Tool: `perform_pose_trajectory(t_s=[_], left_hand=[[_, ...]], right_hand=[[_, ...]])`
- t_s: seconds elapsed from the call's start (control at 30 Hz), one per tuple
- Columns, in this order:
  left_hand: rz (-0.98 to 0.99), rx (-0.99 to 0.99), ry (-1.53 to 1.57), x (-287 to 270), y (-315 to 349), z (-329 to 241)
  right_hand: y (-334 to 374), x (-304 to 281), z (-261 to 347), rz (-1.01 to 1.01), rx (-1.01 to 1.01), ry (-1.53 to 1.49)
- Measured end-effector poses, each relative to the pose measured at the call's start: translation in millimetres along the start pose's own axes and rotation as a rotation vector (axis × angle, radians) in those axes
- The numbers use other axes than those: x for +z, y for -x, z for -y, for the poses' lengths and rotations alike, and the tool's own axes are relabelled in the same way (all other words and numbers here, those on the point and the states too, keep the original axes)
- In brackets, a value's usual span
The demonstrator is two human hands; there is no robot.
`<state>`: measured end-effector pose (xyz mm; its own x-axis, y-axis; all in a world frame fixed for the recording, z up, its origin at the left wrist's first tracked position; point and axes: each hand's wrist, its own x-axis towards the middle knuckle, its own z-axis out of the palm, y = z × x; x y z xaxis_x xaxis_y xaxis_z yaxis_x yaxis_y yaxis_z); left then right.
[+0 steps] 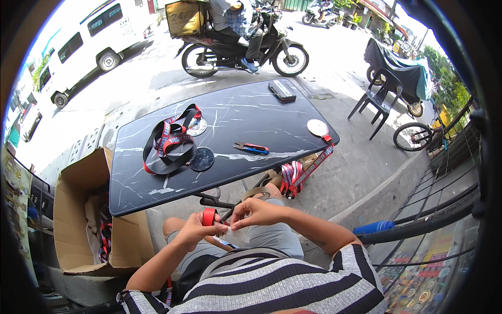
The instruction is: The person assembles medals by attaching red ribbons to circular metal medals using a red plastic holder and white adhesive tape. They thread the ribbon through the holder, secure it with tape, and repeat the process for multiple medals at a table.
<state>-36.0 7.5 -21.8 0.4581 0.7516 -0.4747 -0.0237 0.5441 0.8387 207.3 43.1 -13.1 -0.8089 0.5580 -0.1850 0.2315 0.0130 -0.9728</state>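
Red band (208, 216), held in left hand (195, 230), right hand (254, 213) beside

Pale block capitals run along the red stripe of the dark lanyards (167, 141) on the counter (235, 125), beyond and left of the hands (198, 229). Similar lettering repeats along the ribbon (317, 161) hanging off its edge, beyond and right of them. Farther ahead, a black case (282, 92) bears a white label with dark characters. Past the counter, large dark characters mark a motorcycle's (238, 49) yellow box (185, 21).
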Motion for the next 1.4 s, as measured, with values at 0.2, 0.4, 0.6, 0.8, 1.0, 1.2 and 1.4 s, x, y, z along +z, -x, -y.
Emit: perform_pose_trajectory(t_s=[0.2,0.4,0.6,0.8,1.0,1.2,1.4], left_hand=[[0.039,0.036,0.009,12,3,-9],[0.046,0.041,-0.105,20,7,-16],[0.1,0.049,-0.228,19,20,-52],[0.233,-0.017,-0.449,38,52,-111],[0.255,-0.032,-0.551,43,72,-151],[0.174,-0.068,-0.703,42,103,-166],[0.181,-0.086,-0.882,33,108,-161]], right_hand=[[14,-2,-2,0.017,0.026,-0.091],[20,-1,-1,0.078,0.022,-0.171],[54,-25,41,-0.083,-0.055,-0.117],[61,-35,91,-0.629,-0.543,-0.012],[0,1,103,-0.322,-0.639,0.328],[-22,13,122,-0.185,-0.611,0.152],[-28,25,122,-0.12,-0.606,0.068]])
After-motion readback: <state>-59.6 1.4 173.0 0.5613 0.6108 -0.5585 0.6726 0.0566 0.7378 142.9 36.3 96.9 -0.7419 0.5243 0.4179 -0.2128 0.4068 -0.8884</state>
